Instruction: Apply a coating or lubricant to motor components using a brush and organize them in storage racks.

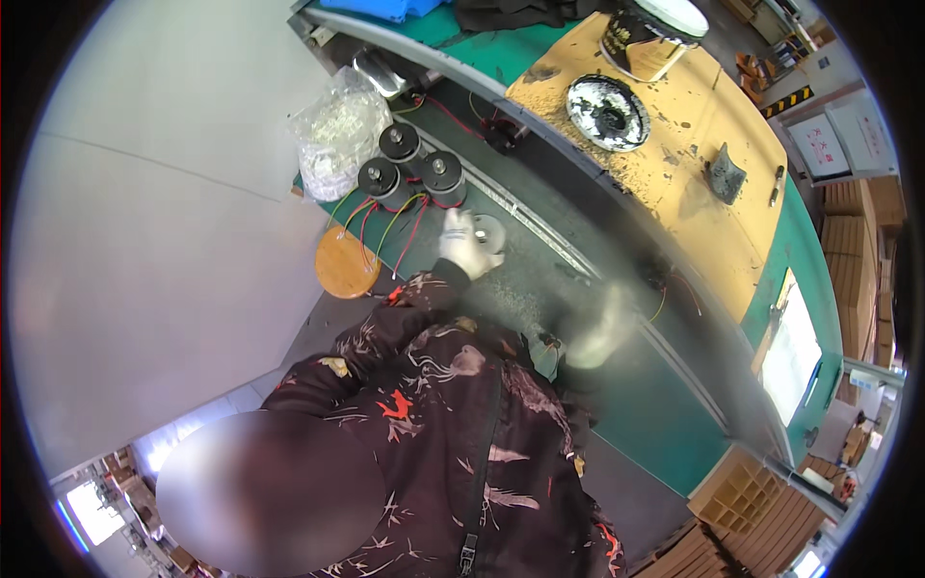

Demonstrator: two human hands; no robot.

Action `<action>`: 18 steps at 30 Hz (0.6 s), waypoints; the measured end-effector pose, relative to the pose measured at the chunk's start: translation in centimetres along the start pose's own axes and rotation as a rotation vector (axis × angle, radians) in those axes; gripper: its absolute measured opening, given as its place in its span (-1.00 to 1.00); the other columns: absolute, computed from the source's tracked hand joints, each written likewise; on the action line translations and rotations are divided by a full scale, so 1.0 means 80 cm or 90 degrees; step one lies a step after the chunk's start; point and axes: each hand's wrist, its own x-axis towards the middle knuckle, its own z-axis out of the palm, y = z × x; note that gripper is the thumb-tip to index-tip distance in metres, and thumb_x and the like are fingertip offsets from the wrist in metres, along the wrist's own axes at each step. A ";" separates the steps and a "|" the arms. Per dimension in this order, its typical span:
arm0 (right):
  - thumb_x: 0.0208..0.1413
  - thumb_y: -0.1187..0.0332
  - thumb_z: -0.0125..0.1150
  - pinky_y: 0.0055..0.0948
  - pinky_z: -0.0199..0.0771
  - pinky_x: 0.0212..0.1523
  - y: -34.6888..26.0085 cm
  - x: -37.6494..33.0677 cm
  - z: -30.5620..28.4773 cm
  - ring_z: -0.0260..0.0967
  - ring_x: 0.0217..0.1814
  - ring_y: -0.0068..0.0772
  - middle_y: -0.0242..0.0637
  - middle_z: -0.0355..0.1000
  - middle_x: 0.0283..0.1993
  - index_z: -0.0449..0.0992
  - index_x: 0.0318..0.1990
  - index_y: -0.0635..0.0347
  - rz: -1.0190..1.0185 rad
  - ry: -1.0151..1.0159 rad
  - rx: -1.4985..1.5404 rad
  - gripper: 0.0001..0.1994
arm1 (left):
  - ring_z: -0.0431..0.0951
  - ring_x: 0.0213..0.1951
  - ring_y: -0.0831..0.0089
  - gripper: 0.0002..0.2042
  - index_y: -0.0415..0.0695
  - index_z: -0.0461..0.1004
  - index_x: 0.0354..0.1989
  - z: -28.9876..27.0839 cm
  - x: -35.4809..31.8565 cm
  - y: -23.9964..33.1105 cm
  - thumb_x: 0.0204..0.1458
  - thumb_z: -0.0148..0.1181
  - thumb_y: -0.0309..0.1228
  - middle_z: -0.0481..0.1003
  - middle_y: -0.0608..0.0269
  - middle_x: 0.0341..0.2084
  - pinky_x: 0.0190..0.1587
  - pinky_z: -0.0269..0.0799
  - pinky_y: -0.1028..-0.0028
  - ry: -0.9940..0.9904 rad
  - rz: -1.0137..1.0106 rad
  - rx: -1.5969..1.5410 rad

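My left hand (464, 247), in a white glove, has its fingers and thumb curled round the edge of a round grey disc (490, 234) with a hole near its middle, low over the green bench. My right hand (599, 329), also gloved, is smeared by motion above the bench further right; its fingers cannot be made out. Just beyond my left hand stand three upright electric motors (442, 173), dark-topped with metal shafts. Red and yellow-green wires (385, 231) trail from them towards the bench's left edge.
A clear plastic bag (339, 135) of small pale parts lies behind the motors. A metal rail (540, 229) runs along the bench. Beyond stand a stained board (699, 217), a black-and-white smeared lid (608, 113), a bucket (647, 48) and a clipboard (788, 352). A round wooden stool (347, 265) is at left.
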 end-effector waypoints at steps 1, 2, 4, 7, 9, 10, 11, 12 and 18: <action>0.25 0.26 0.18 -0.54 0.35 -0.51 0.009 -0.003 -0.016 0.40 -0.59 -0.49 -0.23 0.46 -0.56 0.53 -0.27 0.40 0.003 -0.035 0.023 -0.72 | 0.35 0.09 0.04 -0.16 -0.38 0.35 0.02 -0.012 0.002 -0.007 -0.46 0.52 -0.09 0.28 -0.13 0.01 0.12 0.40 0.22 -0.015 -0.042 0.010; 0.25 0.26 0.19 -0.55 0.34 -0.52 0.019 -0.010 -0.030 0.40 -0.59 -0.50 -0.23 0.46 -0.55 0.53 -0.26 0.38 0.147 -0.009 0.104 -0.72 | 0.36 0.08 0.04 -0.15 -0.39 0.35 0.01 -0.020 0.007 -0.018 -0.47 0.52 -0.09 0.28 -0.13 0.00 0.12 0.40 0.24 -0.005 -0.056 0.041; 0.24 0.26 0.19 -0.56 0.34 -0.53 0.026 -0.017 -0.035 0.40 -0.59 -0.50 -0.23 0.46 -0.55 0.52 -0.25 0.38 0.177 0.016 0.115 -0.73 | 0.37 0.06 0.04 -0.15 -0.41 0.37 0.01 -0.037 0.020 -0.046 -0.49 0.53 -0.11 0.29 -0.12 -0.03 0.12 0.40 0.26 0.025 -0.066 0.084; 0.22 0.22 0.23 -0.57 0.35 -0.54 0.002 -0.025 -0.022 0.41 -0.58 -0.51 -0.22 0.48 -0.54 0.51 -0.27 0.33 0.246 0.058 0.128 -0.72 | 0.40 0.04 0.06 -0.17 -0.34 0.40 0.03 -0.054 0.043 -0.063 -0.50 0.54 -0.15 0.33 -0.07 -0.02 0.15 0.38 0.24 0.074 -0.049 0.037; 0.22 0.21 0.22 -0.54 0.35 -0.52 0.002 -0.028 -0.019 0.41 -0.58 -0.49 -0.22 0.48 -0.55 0.52 -0.32 0.32 0.232 0.043 0.118 -0.71 | 0.40 0.07 0.04 -0.18 -0.30 0.41 0.05 -0.054 0.052 -0.069 -0.49 0.54 -0.14 0.36 -0.04 -0.02 0.16 0.37 0.21 0.076 -0.011 0.088; 0.22 0.25 0.22 -0.52 0.35 -0.51 0.020 -0.032 -0.031 0.41 -0.57 -0.48 -0.24 0.48 -0.56 0.52 -0.36 0.33 0.283 -0.010 0.162 -0.73 | 0.38 0.12 0.02 -0.18 -0.27 0.41 0.07 -0.049 0.051 -0.075 -0.47 0.54 -0.14 0.38 -0.05 0.01 0.17 0.36 0.18 0.077 -0.018 0.131; 0.22 0.30 0.21 -0.52 0.36 -0.50 -0.001 -0.032 -0.033 0.43 -0.56 -0.48 -0.25 0.48 -0.56 0.53 -0.37 0.34 0.275 -0.010 0.163 -0.75 | 0.39 0.14 0.01 -0.18 -0.28 0.41 0.07 -0.053 0.043 -0.058 -0.44 0.54 -0.13 0.38 -0.08 0.07 0.17 0.35 0.16 0.079 -0.014 0.144; 0.22 0.31 0.21 -0.52 0.37 -0.49 -0.018 -0.033 -0.038 0.43 -0.55 -0.48 -0.24 0.48 -0.54 0.53 -0.33 0.35 0.252 -0.032 0.175 -0.77 | 0.39 0.14 -0.02 -0.19 -0.28 0.41 0.08 -0.048 0.031 -0.066 -0.43 0.55 -0.13 0.38 -0.11 0.10 0.17 0.34 0.15 0.135 -0.026 0.148; 0.23 0.35 0.18 -0.55 0.37 -0.50 -0.051 -0.062 -0.127 0.44 -0.53 -0.50 -0.23 0.51 -0.44 0.50 -0.18 0.35 0.230 0.122 0.271 -0.80 | 0.49 -0.03 -0.04 -0.50 -0.34 0.51 -0.05 0.132 -0.032 -0.093 -0.17 0.42 -0.30 0.51 -0.18 -0.10 0.10 0.41 0.11 0.033 -0.109 -0.008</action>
